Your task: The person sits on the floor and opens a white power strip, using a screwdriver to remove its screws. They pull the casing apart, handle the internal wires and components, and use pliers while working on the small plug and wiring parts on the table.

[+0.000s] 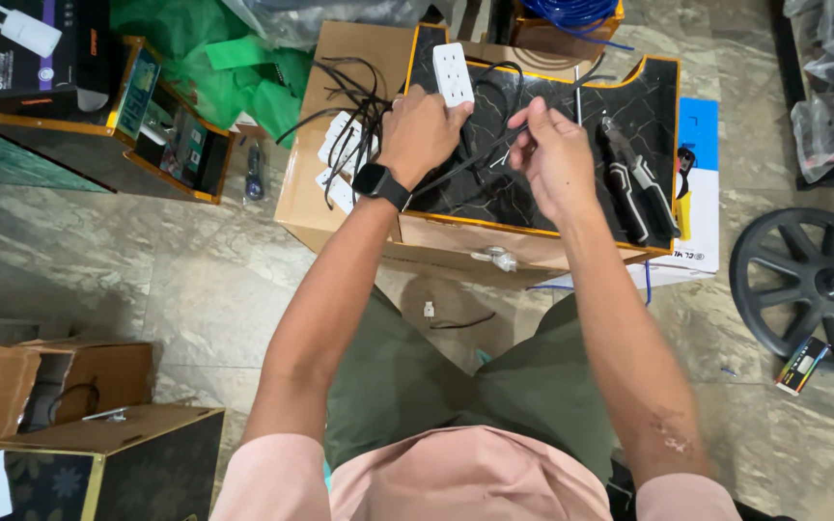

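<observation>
Marble floor (195, 280), cardboard box (340, 207), black board (533, 183), scattered cables (349, 96)

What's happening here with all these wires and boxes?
A person sits over a cardboard box topped with a black, yellow-edged board. The left hand grips a white socket block, and the right hand pinches a thin black cable running between the two hands. Pliers lie on the board, loose black cables beside the left hand.
</observation>
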